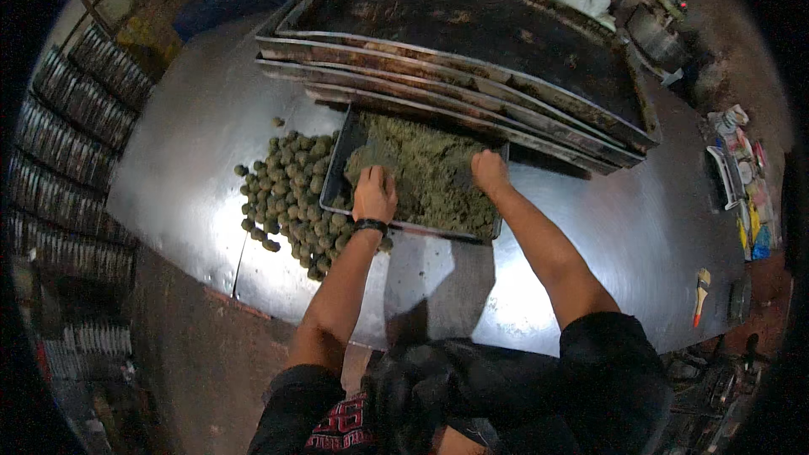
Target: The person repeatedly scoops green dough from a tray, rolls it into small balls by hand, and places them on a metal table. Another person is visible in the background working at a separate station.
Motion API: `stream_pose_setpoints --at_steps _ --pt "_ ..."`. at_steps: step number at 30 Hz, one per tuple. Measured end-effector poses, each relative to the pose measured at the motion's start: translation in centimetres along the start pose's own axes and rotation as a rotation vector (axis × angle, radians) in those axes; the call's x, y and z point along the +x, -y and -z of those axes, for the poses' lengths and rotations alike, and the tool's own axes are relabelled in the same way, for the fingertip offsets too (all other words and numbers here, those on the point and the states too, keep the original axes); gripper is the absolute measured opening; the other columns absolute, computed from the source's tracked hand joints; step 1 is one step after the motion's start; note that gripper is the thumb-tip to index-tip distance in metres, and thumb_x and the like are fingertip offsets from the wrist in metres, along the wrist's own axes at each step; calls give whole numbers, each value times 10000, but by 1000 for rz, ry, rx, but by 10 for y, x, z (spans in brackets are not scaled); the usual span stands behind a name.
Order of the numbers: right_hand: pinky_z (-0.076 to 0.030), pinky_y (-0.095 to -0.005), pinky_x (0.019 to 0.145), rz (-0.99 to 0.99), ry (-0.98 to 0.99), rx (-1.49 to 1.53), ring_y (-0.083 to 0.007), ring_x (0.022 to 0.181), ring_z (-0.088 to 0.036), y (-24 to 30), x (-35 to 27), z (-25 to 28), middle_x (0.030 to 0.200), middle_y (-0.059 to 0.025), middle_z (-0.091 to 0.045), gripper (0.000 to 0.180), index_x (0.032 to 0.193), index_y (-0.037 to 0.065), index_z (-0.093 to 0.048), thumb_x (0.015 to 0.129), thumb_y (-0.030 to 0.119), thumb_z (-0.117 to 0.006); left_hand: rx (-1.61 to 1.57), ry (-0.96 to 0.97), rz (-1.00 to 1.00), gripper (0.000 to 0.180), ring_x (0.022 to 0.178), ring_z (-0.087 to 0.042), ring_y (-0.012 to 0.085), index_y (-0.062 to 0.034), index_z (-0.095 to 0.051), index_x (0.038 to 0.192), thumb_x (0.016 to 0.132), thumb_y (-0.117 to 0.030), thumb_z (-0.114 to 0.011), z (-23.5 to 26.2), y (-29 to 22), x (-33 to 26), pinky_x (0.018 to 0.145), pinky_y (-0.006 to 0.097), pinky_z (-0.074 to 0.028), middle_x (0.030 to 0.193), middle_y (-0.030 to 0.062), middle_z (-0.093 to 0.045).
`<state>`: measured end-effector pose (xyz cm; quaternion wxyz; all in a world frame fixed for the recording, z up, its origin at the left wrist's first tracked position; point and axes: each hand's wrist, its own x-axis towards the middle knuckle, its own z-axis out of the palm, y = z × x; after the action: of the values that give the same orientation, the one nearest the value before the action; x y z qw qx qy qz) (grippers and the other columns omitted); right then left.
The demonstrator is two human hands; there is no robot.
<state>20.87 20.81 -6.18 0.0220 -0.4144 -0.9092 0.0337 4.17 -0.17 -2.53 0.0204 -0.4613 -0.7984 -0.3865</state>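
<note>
The head view looks down on a shiny metal bench (590,236) where a person works a greenish-brown mix (434,177) heaped in a shallow dark tray (335,170). The left hand (373,192) sits at the near left part of the mix, fingers curled down into it as if gathering a lump. The right hand (489,170) presses into the far right part, also curled; whether either has closed fully on a lump cannot be told. Just left of the tray, touching its edge, lies a spread pile of small round balls (285,194) of the same colour, so many portions look already shaped. The tray is still mostly full, so a good deal seems left to form. Behind it stands a stack of large dark trays (472,59), and a small brush (700,293) lies well apart at the right.
</note>
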Motion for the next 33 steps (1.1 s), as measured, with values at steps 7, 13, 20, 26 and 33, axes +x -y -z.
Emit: stream_pose_setpoints --at_steps 7,13,20,26,33 --pt "-524 -362 715 140 232 -114 -295 787 -633 34 -10 52 879 -206 -621 198 773 -54 -626 686 114 -685 -117 30 124 172 739 -568 336 -29 -528 927 828 -166 -559 4 20 8 630 442 -452 865 162 -573" --pt "-489 -277 675 -118 291 1331 -160 748 -609 43 -20 105 869 -81 -629 323 938 -7 -612 679 136 -742 -1284 358 910 255 614 -549 188 -37 -520 1002 875 -258 -536 1 -29 34 567 321 -470 781 74 -563" --pt "-470 -294 684 100 15 981 -128 759 -588 101 -44 109 837 -77 -636 241 902 -24 -621 718 109 -702 -1471 644 782 208 560 -525 165 -27 -486 924 907 -235 -488 -3 -35 49 458 311 -447 737 87 -548" --pt "-483 -312 610 -131 12 855 -99 654 -591 156 -51 120 716 -62 -642 188 873 -10 -628 725 100 -667 -1129 693 477 163 493 -542 163 -7 -497 816 869 -153 -546 -4 6 58 450 306 -452 650 100 -572" --pt "-342 -202 418 -712 118 2138 -111 642 -522 116 -44 80 849 -40 -565 163 941 69 -536 781 67 -561 -1401 821 820 134 575 -541 137 -16 -520 888 855 -143 -545 9 14 80 447 264 -421 743 68 -556"
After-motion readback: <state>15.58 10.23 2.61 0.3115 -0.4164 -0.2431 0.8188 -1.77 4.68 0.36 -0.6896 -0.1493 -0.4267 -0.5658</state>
